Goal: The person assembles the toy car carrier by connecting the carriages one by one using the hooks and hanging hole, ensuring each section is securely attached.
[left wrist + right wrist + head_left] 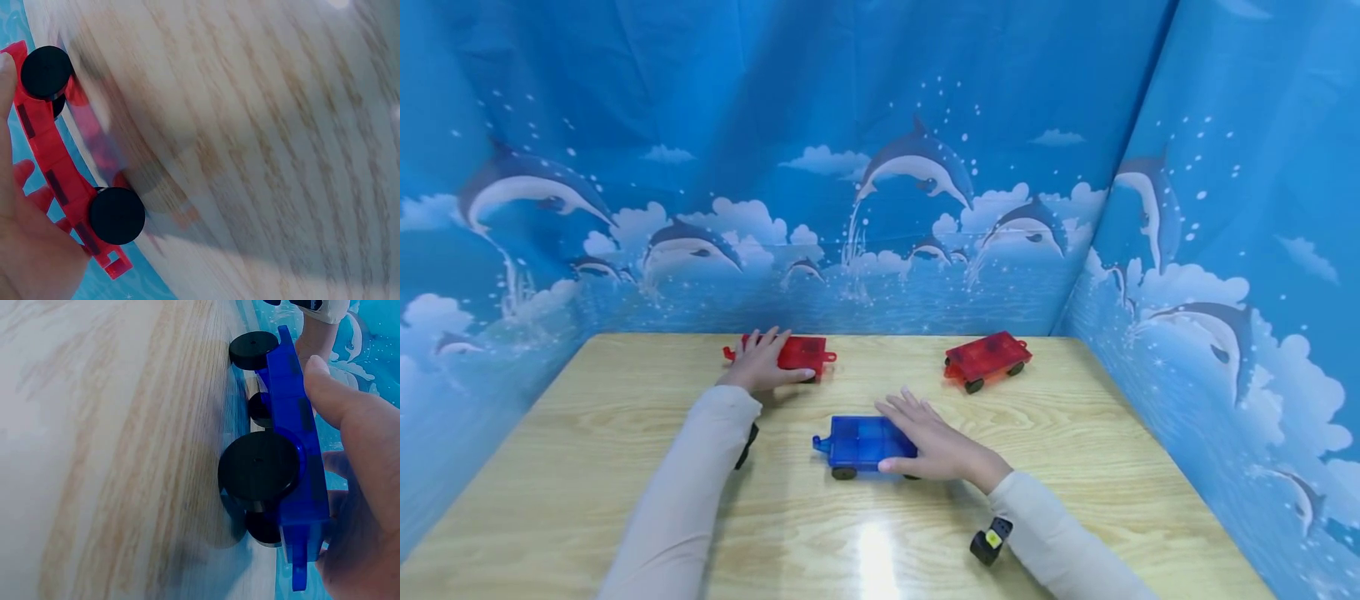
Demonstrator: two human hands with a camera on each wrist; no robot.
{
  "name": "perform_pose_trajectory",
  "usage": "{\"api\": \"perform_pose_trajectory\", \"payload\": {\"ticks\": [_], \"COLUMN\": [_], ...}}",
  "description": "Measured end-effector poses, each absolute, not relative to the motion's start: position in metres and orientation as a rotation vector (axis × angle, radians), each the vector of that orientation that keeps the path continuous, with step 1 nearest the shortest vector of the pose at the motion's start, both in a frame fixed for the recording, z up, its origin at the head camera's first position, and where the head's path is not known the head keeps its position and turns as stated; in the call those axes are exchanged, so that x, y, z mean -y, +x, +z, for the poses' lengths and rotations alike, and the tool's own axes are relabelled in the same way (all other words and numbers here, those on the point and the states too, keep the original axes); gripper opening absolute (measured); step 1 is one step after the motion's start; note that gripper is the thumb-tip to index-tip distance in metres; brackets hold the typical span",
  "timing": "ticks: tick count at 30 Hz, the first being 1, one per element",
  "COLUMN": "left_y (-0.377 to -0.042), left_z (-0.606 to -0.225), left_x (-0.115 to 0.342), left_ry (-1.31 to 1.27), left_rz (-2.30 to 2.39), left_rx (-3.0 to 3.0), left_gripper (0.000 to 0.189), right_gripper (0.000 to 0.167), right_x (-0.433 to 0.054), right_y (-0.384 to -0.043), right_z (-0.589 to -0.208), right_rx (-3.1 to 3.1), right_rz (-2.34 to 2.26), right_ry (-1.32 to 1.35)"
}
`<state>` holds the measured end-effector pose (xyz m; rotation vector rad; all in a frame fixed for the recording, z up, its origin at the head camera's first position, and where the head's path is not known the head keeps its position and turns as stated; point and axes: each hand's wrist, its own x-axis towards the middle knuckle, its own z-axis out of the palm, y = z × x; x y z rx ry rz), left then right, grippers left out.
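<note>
My left hand (762,364) lies over a see-through red toy car base (802,353) with black wheels, at the back left of the table. Its fingers reach across the top, thumb along the near side. In the left wrist view, the red base's side (55,164) shows against the palm. Farther forward, my right hand (942,442) rests on the right part of a blue toy car base (855,442), fingers stretched out over it. A hook sticks out at the blue base's left end. The right wrist view shows the thumb (334,387) touching the blue base's upper side.
A second red toy car base (987,356) stands at an angle at the back right of the wooden table (820,542). Blue dolphin-print cloth (760,167) hangs behind and along the sides. Each wrist carries a small black camera (988,540).
</note>
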<state>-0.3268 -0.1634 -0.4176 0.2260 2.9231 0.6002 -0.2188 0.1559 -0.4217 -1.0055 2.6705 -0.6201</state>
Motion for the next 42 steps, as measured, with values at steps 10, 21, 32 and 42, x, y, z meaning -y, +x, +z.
{"api": "perform_pose_trajectory", "payload": {"ticks": [10, 21, 32, 42], "left_y": [-0.333, -0.335, -0.335, -0.328], "left_z": [-0.423, -0.431, -0.434, -0.433], "left_x": [0.165, 0.171, 0.179, 0.191], "left_ry": [0.260, 0.290, 0.316, 0.350], "left_rz": [0.541, 0.571, 0.614, 0.645], "left_rx": [-2.967, -3.022, -3.050, -3.046], "left_gripper": [0.095, 0.095, 0.091, 0.091], "right_gripper": [0.086, 0.089, 0.091, 0.090], "right_x": [-0.155, -0.155, -0.155, -0.152], "right_y": [-0.218, -0.219, -0.218, -0.219], "right_z": [-0.422, -0.419, -0.419, -0.417], "right_rx": [-2.685, -2.689, -2.689, -2.681], "right_rz": [-0.594, -0.587, -0.613, -0.636], "right_ry": [-0.982, -0.902, -0.926, -0.877]}}
